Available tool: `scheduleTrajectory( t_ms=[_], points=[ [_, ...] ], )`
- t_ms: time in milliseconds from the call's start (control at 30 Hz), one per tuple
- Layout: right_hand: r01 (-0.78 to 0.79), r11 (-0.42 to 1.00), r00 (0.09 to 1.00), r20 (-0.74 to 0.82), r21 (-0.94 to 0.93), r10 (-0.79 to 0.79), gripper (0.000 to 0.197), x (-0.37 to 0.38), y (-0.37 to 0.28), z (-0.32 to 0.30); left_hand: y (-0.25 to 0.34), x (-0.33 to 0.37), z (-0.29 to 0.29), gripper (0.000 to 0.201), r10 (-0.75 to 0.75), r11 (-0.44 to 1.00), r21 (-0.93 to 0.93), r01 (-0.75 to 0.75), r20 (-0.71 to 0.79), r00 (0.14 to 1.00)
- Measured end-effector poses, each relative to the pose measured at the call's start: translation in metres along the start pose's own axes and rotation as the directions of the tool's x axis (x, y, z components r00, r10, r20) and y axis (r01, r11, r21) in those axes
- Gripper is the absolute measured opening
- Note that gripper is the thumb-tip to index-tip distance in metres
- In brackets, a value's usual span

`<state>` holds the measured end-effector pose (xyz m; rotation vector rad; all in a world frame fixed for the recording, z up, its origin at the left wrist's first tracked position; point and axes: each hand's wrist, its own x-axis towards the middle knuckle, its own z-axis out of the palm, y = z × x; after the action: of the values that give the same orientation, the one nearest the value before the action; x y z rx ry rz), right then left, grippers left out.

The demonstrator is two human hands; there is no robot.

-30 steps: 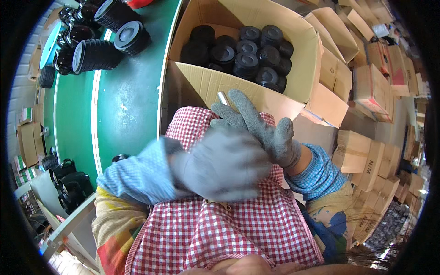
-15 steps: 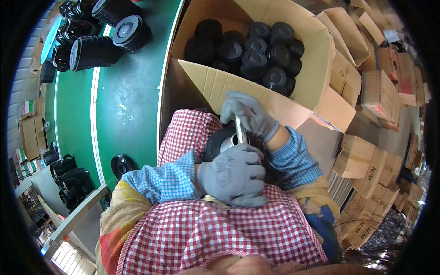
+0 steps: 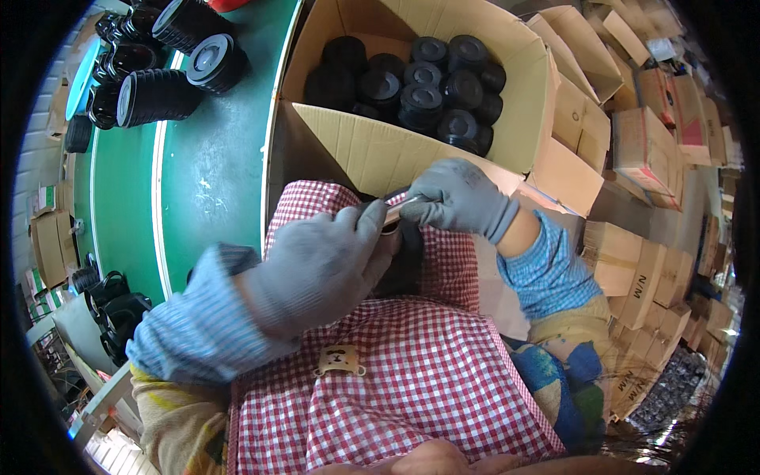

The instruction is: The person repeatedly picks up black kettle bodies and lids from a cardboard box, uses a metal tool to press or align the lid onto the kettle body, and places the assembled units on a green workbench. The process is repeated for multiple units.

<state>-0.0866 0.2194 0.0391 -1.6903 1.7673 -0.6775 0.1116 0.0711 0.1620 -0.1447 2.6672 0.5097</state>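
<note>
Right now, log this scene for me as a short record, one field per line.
Left grip: grey-gloved; fingers at the left end of a slim metal piece; anything else held is hidden
Right grip: grey-gloved; closed on the metal piece's right end
Below the hands: dark object, mostly hidden
Clothing: red-and-white checked apron
Ahead: open cardboard box holding black round pieces
Left side: green table with ridged black stacks toward its far end
Right side: more cardboard boxes
</note>
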Motion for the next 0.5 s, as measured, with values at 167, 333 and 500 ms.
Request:
scheduleTrajectory(
  t_ms=[167,333,500],
  points=[
    [0.153,0.949,0.979,0.086,0.277,-0.183,0.05,0.04,0.044,-0.009,-0.001,0.008,0.027,0.044,0.066,0.997,0.052,-0.057,-0.202,0.977],
    [-0.015,0.693,0.974,0.166,0.72,-0.152,0.076,0.026,0.024,0.015,-0.019,0.018,0.029,0.03,0.131,0.969,-0.189,-0.16,-0.161,0.978],
    [0.183,0.553,0.981,-0.114,0.813,-0.157,0.07,0.001,-0.011,0.02,-0.073,0.056,0.037,0.027,0.208,0.93,-0.281,-0.236,-0.125,0.97]
  ],
)
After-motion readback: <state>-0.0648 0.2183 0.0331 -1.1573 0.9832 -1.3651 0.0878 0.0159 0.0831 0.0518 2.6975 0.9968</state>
